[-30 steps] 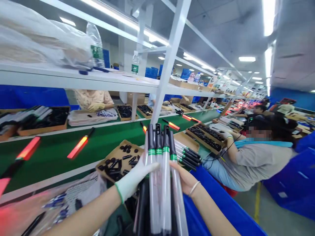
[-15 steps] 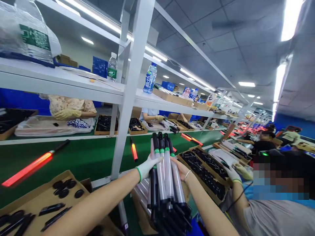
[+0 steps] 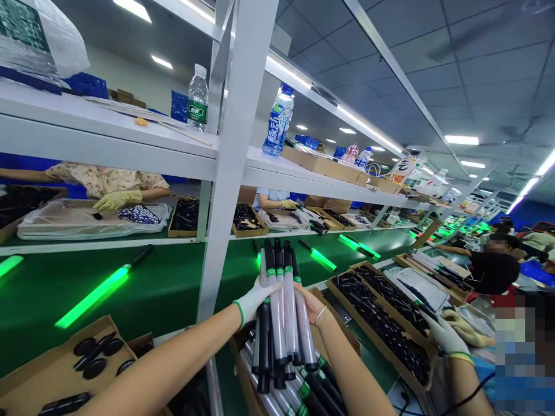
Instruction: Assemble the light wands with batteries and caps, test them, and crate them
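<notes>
Between my two hands stands a bundle of light sticks, with clear tubes, green bands and black ends, tilted slightly. My left hand, in a white glove with a green cuff, closes round its left side. On the right side my bare right hand, with a band at the wrist, presses against the tubes. Some fingers of both hands are hidden behind the bundle. Below it, a cardboard box holds more light sticks, lying with their green bands showing.
Green-lit sticks lie on the green conveyor belt. A white shelf post rises just left of my hands. Cardboard trays of black parts stand right, beside a co-worker's gloved hand. Another box with black caps sits left.
The lit sticks have turned from red to green and shifted right along the belt. The bundle's lower end sits higher in view, and the sticks in the box now show beneath it.
</notes>
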Demonstrator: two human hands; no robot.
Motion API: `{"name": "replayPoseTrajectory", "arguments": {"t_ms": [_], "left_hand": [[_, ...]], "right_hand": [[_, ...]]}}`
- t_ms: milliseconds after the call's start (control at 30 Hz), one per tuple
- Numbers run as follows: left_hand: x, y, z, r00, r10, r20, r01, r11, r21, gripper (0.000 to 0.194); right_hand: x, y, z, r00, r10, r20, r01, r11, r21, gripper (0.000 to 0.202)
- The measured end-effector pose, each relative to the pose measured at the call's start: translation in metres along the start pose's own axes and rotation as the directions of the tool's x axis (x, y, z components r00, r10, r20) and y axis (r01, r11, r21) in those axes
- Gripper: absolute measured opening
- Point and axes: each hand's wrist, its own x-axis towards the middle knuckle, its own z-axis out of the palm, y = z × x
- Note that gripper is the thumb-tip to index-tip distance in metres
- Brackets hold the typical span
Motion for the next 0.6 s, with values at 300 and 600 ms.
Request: {"name": "replayPoseTrajectory", "arguments": {"t_ms": [300,600], "left_hand": [[0.024,-0.013,-0.018,0.987,0.018,-0.161,-0.019,1.000,-0.006,0.084],[0.079,0.003,-0.033,0.970,0.018,-0.241,-0.009,0.999,0.037,0.091]], "right_hand": [[0.061,-0.003,-0.014,0.993,0.094,0.074,-0.095,0.996,-0.001,0.027],[0.134,-0.033,-0.027,0.957,0.180,0.226,-0.171,0.983,-0.061,0.040]]}}
